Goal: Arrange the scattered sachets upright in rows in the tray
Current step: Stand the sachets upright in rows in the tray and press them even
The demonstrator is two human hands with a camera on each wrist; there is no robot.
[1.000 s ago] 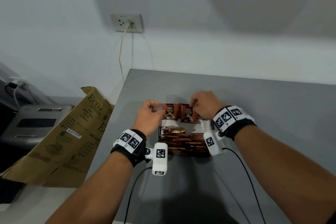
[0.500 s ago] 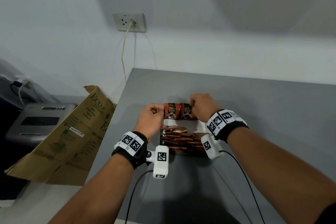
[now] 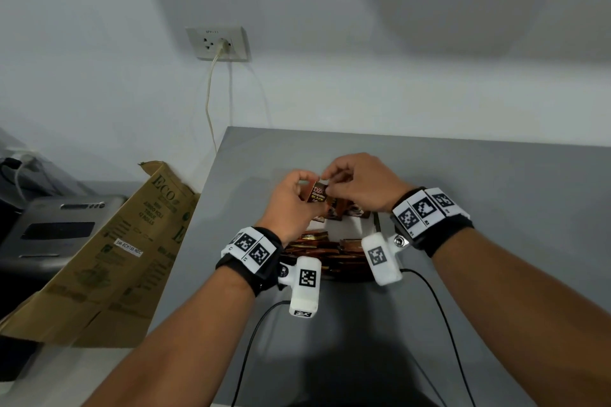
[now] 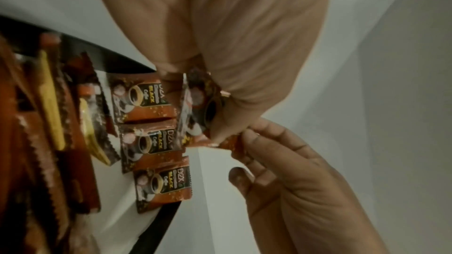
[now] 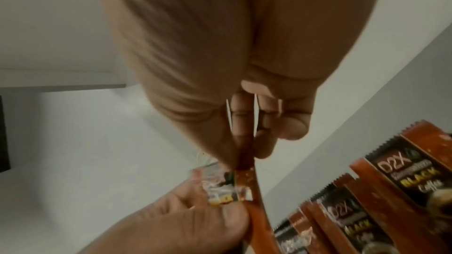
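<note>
Tray [image 3: 376, 222]: sat near the grey table's [image 3: 496, 182] left edge, with bare tabletop to its right.
Row: 3 sachets [image 4: 144, 140] stood upright at the tray's far end.
Hands: left hand [image 3: 288, 205] and right hand [image 3: 360, 182] both pinched 1 sachet [image 3: 318, 193] above that row.

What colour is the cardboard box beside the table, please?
Brown cardboard box with dark green print; head view.

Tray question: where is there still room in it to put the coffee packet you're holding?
Bare white floor shows mid-tray, between the upright packets along the far wall and the packed rows nearer you. The near end is crowded. Both the left hand and right hand pinch the packet above that far row.
</note>
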